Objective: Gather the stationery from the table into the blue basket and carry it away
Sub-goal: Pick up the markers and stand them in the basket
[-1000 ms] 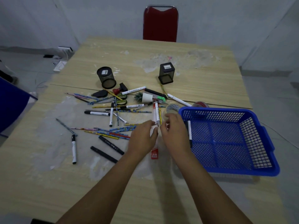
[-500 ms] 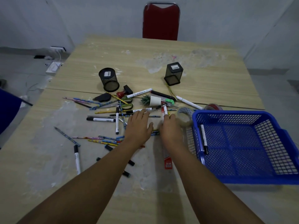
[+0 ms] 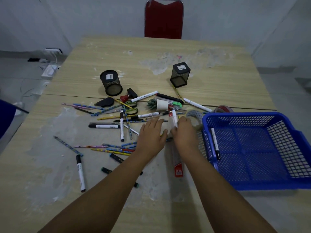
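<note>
The blue basket [image 3: 255,148], rigid, light mesh best lifted by its rim, is sitting at the table's [image 3: 168,52] right edge holding one marker; the right hand [image 3: 184,133] is gripping a slim, smooth white marker [image 3: 174,118], the left hand [image 3: 151,133] lying flat beside it; one marker's print is reading "COLOR"

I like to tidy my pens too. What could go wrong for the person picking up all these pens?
1. The right hand grips only one white marker, so going pen by pen may be slow and round pens may roll off the table.
2. The blue basket sits near the table's right edge; a bump could push it off.
3. The scissors lie buried under pencils, so a blind grab may meet the blades.
</note>
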